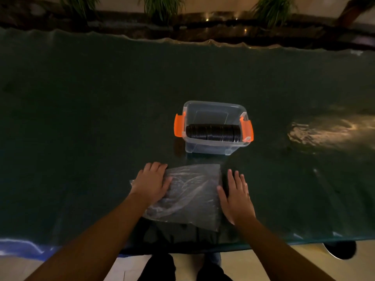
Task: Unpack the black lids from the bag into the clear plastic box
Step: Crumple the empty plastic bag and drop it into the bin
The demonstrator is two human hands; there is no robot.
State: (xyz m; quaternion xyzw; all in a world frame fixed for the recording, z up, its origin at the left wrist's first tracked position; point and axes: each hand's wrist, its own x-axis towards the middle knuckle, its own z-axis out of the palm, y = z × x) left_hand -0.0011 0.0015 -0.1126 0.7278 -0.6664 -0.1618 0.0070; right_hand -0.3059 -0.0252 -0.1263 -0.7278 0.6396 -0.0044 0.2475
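A person is standing at a table (101, 98) covered in dark green sheeting, and both bare arms are reaching forward over its near edge.

The bag (188, 195), a thin clear plastic one, is lying flat and crumpled on the sheeting just in front of the person. It is looking flattened, and no lids are showing inside it.

The left hand (151, 182) is resting palm down on the bag's left part, fingers spread and slightly curled over the far left corner. It is pressing on the plastic rather than gripping it.

The right hand (236, 196) is lying open and flat, fingers extended and apart, at the bag's right edge. Its thumb is touching the plastic; the rest of the hand is sitting on the sheeting beside it. It is holding nothing.

The clear plastic box (213, 147) is standing upright beyond the bag, near but apart from it, with no cover on. Its orange latches (178, 125) are hanging open at both ends.

The black lids (213, 133) are sitting inside the box in a row on edge, packed face to face along the near wall. The far half of the box is showing bare floor.

A bright light patch (324, 132) is glaring on the sheeting to the right. Potted plants (162, 7) are lining the ledge beyond the table.
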